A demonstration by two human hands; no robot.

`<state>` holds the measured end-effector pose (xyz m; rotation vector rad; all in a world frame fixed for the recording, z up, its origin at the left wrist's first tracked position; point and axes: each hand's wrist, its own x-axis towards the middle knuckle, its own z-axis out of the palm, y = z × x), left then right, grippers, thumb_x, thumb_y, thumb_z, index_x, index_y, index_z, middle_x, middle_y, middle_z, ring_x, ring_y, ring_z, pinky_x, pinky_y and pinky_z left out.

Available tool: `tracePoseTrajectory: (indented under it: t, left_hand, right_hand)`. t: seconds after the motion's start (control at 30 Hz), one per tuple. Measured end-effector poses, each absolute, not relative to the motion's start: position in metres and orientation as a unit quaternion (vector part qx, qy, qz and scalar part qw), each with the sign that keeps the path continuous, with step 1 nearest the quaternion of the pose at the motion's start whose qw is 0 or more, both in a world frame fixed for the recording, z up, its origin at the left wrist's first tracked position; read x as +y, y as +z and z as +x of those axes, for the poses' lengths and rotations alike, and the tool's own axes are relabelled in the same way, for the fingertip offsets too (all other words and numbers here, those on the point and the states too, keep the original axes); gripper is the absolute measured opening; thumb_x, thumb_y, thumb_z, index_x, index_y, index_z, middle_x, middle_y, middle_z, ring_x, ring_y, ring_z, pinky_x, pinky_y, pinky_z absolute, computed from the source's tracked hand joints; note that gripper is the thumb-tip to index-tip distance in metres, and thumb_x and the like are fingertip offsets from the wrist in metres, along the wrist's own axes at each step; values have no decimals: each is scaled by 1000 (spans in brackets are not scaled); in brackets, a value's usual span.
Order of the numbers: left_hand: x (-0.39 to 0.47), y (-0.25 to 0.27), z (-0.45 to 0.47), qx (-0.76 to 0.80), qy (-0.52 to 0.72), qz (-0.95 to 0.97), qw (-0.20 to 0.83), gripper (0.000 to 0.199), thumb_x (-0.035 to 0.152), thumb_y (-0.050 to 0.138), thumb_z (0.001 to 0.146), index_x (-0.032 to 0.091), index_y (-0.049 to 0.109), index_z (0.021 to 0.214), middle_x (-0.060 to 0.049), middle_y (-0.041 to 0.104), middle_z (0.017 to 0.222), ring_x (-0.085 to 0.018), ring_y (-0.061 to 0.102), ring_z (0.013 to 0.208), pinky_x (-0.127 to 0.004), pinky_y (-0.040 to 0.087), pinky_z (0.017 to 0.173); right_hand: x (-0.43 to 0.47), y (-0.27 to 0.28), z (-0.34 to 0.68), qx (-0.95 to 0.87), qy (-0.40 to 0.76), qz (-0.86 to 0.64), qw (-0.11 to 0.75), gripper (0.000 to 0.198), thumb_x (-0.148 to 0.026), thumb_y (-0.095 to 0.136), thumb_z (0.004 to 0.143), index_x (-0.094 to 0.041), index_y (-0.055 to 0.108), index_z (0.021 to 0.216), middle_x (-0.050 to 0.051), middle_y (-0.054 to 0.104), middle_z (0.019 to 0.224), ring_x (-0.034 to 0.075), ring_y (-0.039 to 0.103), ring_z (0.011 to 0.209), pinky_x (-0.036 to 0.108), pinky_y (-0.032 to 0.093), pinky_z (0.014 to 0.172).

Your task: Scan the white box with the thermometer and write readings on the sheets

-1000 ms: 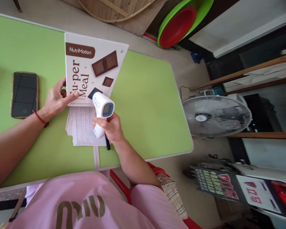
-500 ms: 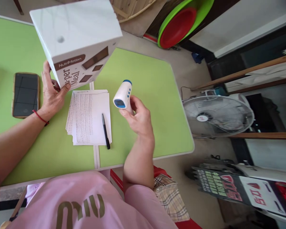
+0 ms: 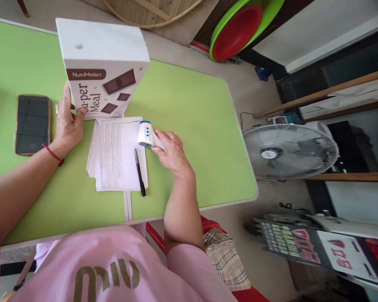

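My left hand (image 3: 68,121) grips the lower left edge of a white NutriMotion box (image 3: 103,46), thumb on its printed front. The box stands upright just beyond a stack of written paper sheets (image 3: 116,159); whether its base touches the table is hard to see. In my right hand (image 3: 173,153) is a white and blue infrared thermometer (image 3: 148,134), wrapped by the fingers at its handle and held over the top right of the sheets. A black pen (image 3: 139,172) lies on the sheets' right edge. Left of my left hand lies a smartphone (image 3: 33,124) in a tan case.
The green table (image 3: 195,167) ends at a rounded right edge. Beyond it stand a fan (image 3: 269,153) on the floor and a motorbike's rear (image 3: 340,251). Red and green basins (image 3: 237,33) lean at the back. A red stool (image 3: 252,293) with checked cloth stands below.
My left hand has lowered the box and turned it more upright. My right hand has brought the thermometer left and down over the sheets, tilting it.
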<state>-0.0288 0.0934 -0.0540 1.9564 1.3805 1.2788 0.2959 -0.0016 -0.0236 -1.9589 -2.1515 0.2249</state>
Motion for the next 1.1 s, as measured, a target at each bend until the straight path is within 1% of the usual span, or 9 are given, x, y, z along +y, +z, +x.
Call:
tracePoseTrajectory:
  t: [0.1, 0.27, 0.33, 0.4, 0.5, 0.6, 0.77, 0.93, 1.1]
  left_hand:
    - [88, -49, -23, 524, 470, 676, 217, 65, 56, 51, 95, 32, 25, 149, -5, 42, 149, -23, 51, 103, -39, 44, 76]
    - [79, -42, -17, 531, 509, 665, 128, 61, 57, 58, 93, 21, 30, 133, -9, 43, 127, -18, 45, 102, -33, 41, 71]
    - [73, -37, -15, 522, 528, 667, 68, 52, 59, 59, 91, 21, 37, 119, -8, 44, 115, -17, 47, 95, -34, 42, 71]
    - [64, -32, -13, 486, 528, 695, 48, 44, 61, 57, 92, 23, 41, 105, -5, 49, 101, -16, 50, 82, -33, 42, 67]
    - [53, -26, -9, 385, 420, 813, 117, 44, 65, 49, 95, 21, 49, 92, 2, 52, 70, -12, 47, 56, -28, 37, 54]
    - [48, -23, -7, 317, 232, 905, 165, 62, 76, 42, 93, 18, 61, 101, 2, 54, 58, -12, 50, 48, -27, 31, 50]
    - [48, -15, -6, 359, 106, 921, 108, 90, 88, 53, 77, 15, 61, 130, -7, 70, 72, -24, 64, 61, -30, 29, 52]
    - [46, -5, 0, 388, 24, 913, 124, 95, 80, 69, 71, 18, 53, 140, -14, 74, 106, -33, 69, 87, -31, 35, 62]
    - [45, 3, 5, 400, -13, 908, 121, 92, 79, 70, 70, 18, 54, 137, -12, 74, 107, -35, 68, 90, -31, 37, 66]
  right_hand:
    - [-1, -25, 294, -736, 62, -666, 102, 53, -23, 54, 85, -16, 52, 137, 17, 61, 130, 34, 55, 119, 55, 41, 108]
    - [-18, 7, 280, -739, 34, -649, 178, 43, -15, 56, 82, -19, 58, 124, 15, 62, 128, 31, 57, 122, 51, 47, 104]
    - [-32, 24, 269, -747, 72, -635, 184, 19, -18, 57, 86, -20, 63, 105, 11, 68, 114, 24, 67, 100, 41, 56, 87]
    - [-46, 35, 257, -758, 107, -629, 136, 5, -24, 64, 87, -20, 61, 88, 6, 71, 90, 19, 68, 77, 34, 55, 69]
    - [-64, 32, 241, -758, 103, -642, 59, 17, -29, 73, 82, -20, 59, 81, 2, 69, 73, 18, 65, 63, 30, 46, 56]
    - [-77, 15, 233, -749, 109, -650, 70, 15, -24, 72, 81, -19, 61, 89, 2, 70, 77, 18, 65, 64, 29, 44, 54]
    - [-89, -5, 237, -743, 132, -608, 245, 30, -13, 52, 87, -22, 66, 112, 2, 67, 78, 15, 61, 66, 30, 51, 63]
    - [-109, -9, 242, -642, 323, -504, 479, 43, -20, 52, 90, -31, 59, 131, 3, 65, 96, 16, 63, 83, 34, 57, 74]
    - [-129, -14, 235, -574, 478, -441, 499, 62, -24, 64, 83, -34, 48, 143, 5, 60, 106, 19, 60, 96, 40, 56, 89]
